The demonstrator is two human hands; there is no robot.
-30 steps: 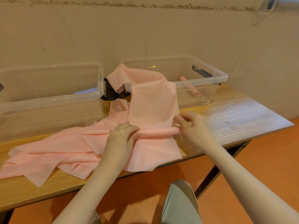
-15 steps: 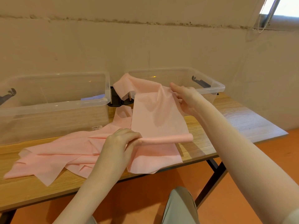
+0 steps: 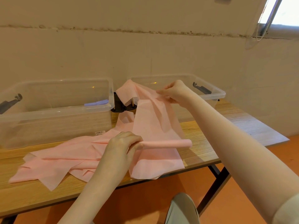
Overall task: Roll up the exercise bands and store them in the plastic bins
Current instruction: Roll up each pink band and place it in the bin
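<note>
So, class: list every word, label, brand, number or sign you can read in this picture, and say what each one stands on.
No text can be read here.
Barcode sticker on the front wall of the left plastic bin: bars and small print, too small and blurred to read.
Right plastic bin, pink exercise band, table: no print visible.

1. We see a pink exercise band (image 3: 155,125), partly rolled, draped from the right clear bin's (image 3: 215,94) rim down onto the table.
2. The left clear bin (image 3: 56,110) holds a purple roll (image 3: 96,103).
</note>
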